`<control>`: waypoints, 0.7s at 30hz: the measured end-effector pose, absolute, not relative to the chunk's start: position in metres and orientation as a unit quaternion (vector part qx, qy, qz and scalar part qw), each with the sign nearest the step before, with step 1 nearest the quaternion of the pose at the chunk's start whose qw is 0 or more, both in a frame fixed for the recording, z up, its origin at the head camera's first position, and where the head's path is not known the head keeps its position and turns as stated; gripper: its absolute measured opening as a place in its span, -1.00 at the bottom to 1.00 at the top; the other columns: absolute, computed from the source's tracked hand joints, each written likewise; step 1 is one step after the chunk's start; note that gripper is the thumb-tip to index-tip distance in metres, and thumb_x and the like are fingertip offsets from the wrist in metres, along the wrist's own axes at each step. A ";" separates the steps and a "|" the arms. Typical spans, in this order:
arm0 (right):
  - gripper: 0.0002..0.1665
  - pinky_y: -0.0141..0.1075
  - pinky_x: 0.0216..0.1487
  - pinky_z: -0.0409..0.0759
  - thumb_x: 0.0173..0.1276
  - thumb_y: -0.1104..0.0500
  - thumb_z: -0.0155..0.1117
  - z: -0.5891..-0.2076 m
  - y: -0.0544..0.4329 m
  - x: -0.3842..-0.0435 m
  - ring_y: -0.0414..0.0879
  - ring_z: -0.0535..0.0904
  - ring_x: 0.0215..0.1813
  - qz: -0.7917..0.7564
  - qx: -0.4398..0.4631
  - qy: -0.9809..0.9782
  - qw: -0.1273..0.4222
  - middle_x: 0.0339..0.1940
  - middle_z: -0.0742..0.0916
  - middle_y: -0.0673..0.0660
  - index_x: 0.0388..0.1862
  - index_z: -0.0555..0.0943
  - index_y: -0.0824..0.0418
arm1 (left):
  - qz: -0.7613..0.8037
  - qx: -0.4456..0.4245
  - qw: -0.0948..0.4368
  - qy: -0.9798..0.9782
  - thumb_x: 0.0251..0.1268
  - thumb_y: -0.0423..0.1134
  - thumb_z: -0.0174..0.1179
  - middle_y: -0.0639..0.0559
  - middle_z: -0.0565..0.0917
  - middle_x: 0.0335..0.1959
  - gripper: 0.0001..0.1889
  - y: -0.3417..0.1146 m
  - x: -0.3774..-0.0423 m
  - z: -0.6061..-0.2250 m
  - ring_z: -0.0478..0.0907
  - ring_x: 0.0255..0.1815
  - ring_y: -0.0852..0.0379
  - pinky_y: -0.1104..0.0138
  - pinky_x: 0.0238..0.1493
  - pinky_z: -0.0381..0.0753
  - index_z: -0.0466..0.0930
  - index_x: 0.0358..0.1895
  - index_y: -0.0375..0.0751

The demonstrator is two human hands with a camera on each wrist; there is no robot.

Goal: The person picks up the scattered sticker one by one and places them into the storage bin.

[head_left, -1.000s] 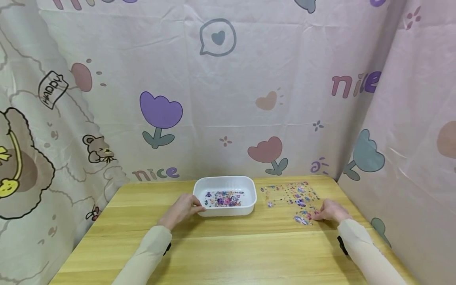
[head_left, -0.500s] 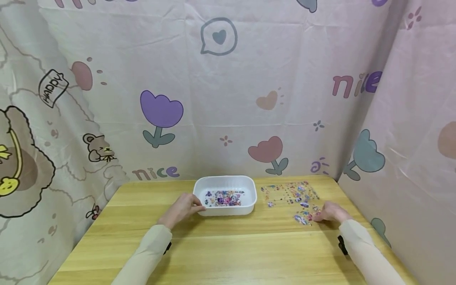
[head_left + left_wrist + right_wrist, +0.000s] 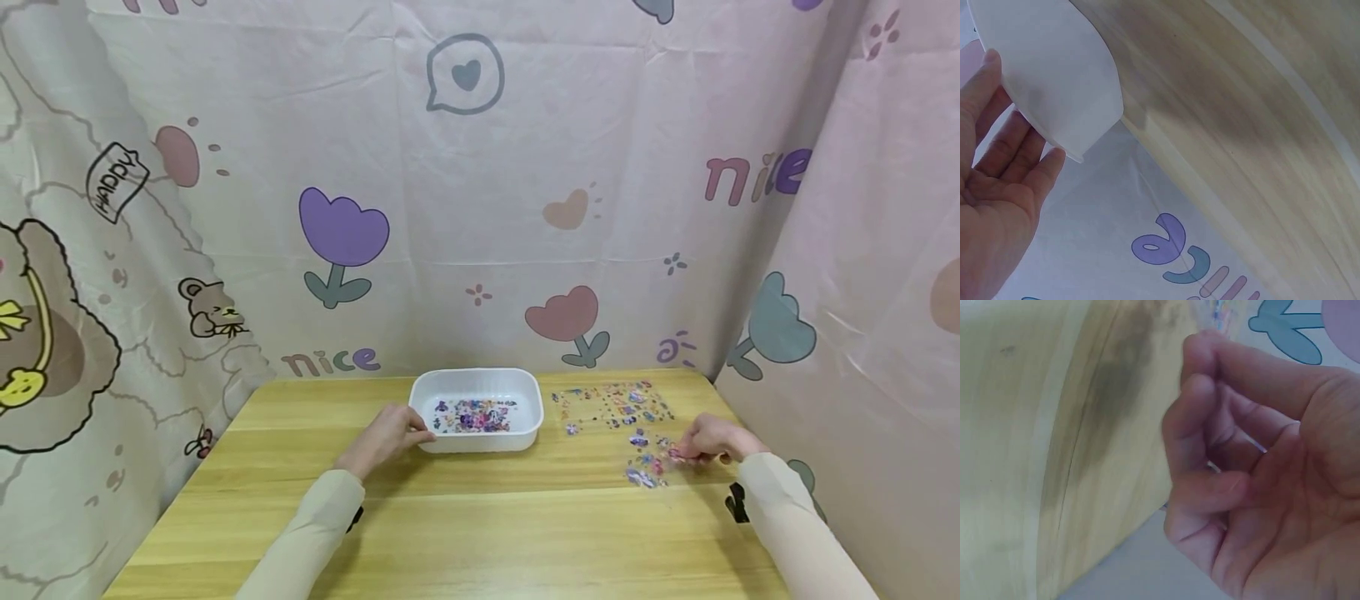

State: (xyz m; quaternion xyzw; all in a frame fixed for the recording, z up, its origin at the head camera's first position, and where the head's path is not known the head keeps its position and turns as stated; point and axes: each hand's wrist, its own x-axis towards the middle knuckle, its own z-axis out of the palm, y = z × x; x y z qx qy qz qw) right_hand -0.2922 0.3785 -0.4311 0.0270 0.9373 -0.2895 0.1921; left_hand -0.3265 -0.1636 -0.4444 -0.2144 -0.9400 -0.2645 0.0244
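A white plastic tub [image 3: 480,442] stands at the back middle of the table, with clear, colourfully printed stickers [image 3: 480,417] inside. My left hand [image 3: 384,440] holds its left front corner; in the left wrist view, thumb and fingers pinch the rim of the tub [image 3: 1060,69]. To the right, my right hand [image 3: 716,438] pinches the right edge of a clear sticker sheet [image 3: 647,460] with small colourful prints. In the right wrist view the thumb and index finger meet at the blurred sheet [image 3: 1221,317], and the other fingers are curled.
More clear printed sticker sheets [image 3: 600,407] lie flat on the wooden table [image 3: 480,533] between the tub and my right hand; their outlines are hard to see. A patterned curtain [image 3: 465,208] hangs close behind the table and along both sides.
My right hand has moved slightly right, and the sticker sheet it pinches has shifted and seems partly lifted. My left hand stays on the tub's rim.
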 end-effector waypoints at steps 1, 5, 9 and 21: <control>-0.86 -0.40 -0.56 0.14 0.27 0.27 0.26 -0.431 0.379 -0.293 -0.23 0.36 -0.60 -0.291 0.020 0.938 0.187 -0.70 0.57 -0.03 -0.49 0.68 0.22 | -0.264 -0.213 0.023 -0.940 0.11 -0.19 0.42 0.03 0.77 -0.43 -0.88 -0.164 -0.326 -0.444 0.47 -0.48 0.25 0.46 -0.43 0.47 0.79 -0.40 -0.16; -0.86 -0.42 -0.59 0.15 0.31 0.21 0.28 -0.429 0.378 -0.296 -0.23 0.36 -0.59 -0.298 0.003 0.936 0.185 -0.68 0.59 -0.03 -0.39 0.72 0.23 | -0.262 -0.213 0.025 -0.941 0.11 -0.18 0.42 0.04 0.77 -0.42 -0.88 -0.163 -0.326 -0.444 0.47 -0.46 0.25 0.45 -0.39 0.48 0.79 -0.40 -0.16; -0.84 -0.44 -0.60 0.15 0.35 0.28 0.18 -0.430 0.373 -0.299 -0.22 0.37 -0.57 -0.317 -0.016 0.928 0.196 -0.64 0.62 -0.01 -0.33 0.71 0.25 | -0.260 -0.222 0.033 -0.939 0.12 -0.18 0.42 0.06 0.76 -0.45 -0.88 -0.165 -0.325 -0.445 0.45 -0.48 0.27 0.46 -0.41 0.46 0.79 -0.41 -0.16; -0.80 -0.08 -0.12 0.65 0.27 0.34 0.28 -0.441 0.360 -0.309 -0.02 0.64 -0.25 -0.359 -0.084 0.927 0.066 -0.29 0.75 0.20 -0.15 0.66 0.43 | -0.262 -0.220 0.034 -0.939 0.13 -0.18 0.42 0.03 0.78 -0.40 -0.87 -0.164 -0.326 -0.446 0.49 -0.47 0.27 0.47 -0.42 0.49 0.79 -0.38 -0.17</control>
